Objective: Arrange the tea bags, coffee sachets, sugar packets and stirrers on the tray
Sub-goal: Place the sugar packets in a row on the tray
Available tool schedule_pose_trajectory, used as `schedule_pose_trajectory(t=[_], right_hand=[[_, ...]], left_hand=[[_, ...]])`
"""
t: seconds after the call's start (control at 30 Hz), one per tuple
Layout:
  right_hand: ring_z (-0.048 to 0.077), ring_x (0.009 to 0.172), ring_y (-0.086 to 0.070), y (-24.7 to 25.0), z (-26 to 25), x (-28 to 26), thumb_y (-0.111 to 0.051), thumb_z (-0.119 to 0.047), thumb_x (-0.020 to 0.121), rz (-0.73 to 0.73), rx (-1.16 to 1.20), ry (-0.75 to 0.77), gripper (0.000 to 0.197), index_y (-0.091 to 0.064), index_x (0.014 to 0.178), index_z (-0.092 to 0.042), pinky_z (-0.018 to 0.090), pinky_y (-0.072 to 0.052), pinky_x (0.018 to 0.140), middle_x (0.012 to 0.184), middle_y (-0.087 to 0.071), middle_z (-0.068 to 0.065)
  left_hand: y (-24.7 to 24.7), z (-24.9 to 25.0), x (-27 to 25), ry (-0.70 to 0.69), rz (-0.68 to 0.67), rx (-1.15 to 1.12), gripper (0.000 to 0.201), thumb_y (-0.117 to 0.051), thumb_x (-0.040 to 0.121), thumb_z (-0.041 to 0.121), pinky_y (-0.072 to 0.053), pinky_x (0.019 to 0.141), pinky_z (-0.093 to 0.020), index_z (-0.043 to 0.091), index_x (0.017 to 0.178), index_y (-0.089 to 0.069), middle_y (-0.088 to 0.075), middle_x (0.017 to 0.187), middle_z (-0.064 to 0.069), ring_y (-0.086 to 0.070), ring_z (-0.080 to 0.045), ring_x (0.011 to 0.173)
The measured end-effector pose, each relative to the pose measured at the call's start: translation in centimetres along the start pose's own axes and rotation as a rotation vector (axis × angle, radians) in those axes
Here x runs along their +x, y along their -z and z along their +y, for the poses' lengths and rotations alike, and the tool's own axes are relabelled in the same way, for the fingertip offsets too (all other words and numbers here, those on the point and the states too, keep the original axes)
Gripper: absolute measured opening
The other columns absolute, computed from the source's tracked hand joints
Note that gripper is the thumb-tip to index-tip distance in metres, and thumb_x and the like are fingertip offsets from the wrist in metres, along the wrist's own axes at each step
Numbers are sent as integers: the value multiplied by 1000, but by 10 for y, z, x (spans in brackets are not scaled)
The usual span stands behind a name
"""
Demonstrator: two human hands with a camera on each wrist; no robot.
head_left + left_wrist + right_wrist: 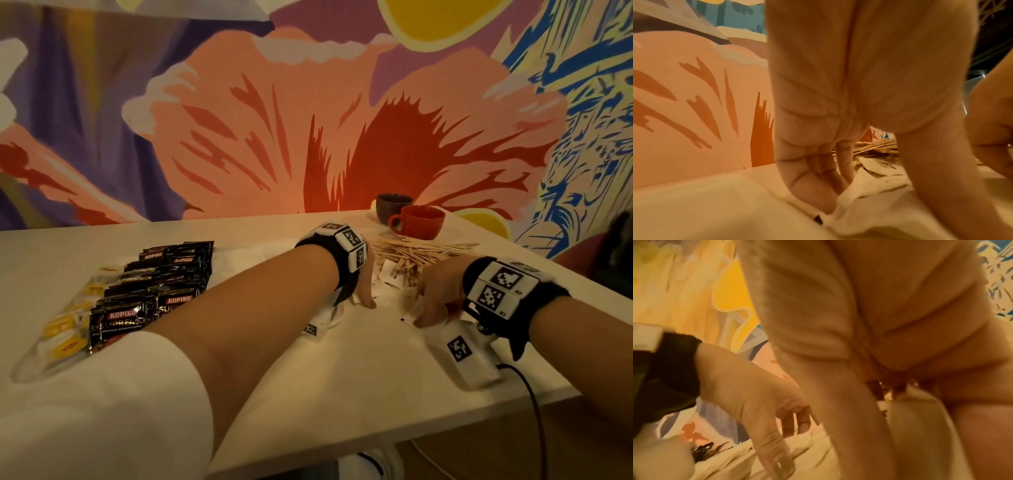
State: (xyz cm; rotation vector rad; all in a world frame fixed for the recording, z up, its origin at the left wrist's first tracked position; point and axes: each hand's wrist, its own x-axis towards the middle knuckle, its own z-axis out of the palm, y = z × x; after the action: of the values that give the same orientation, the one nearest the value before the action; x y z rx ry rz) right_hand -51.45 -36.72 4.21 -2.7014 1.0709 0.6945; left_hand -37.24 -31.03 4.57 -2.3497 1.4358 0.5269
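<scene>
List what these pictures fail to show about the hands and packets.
- Left hand fingertips: head view, hidden behind wrist and band; left wrist view shows fingers pressing white packets, grip unclear.
- Right hand fingers: right wrist view blurred, palm blocks them.
- Packet print: too small, blurred.
- Tray: its edges cannot be made out.
- Stirrers: partly hidden behind the hands.

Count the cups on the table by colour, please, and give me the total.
Red cup: 1
Dark cup: 1
Total: 2
</scene>
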Motion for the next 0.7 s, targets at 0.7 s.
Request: schedule_pose_trajectory(t=[0.7], right_hand=[[19,94,-61,21,-38,64,-71,-33,76,289,-311,101,32,-61,106,-27,34,-51,89,104,-64,-3]], left_hand=[[-13,-8,0,-4,156,21,81,-67,56,75,-49,90,-40,21,116,-63,-68,108,1,-62,-24,94]])
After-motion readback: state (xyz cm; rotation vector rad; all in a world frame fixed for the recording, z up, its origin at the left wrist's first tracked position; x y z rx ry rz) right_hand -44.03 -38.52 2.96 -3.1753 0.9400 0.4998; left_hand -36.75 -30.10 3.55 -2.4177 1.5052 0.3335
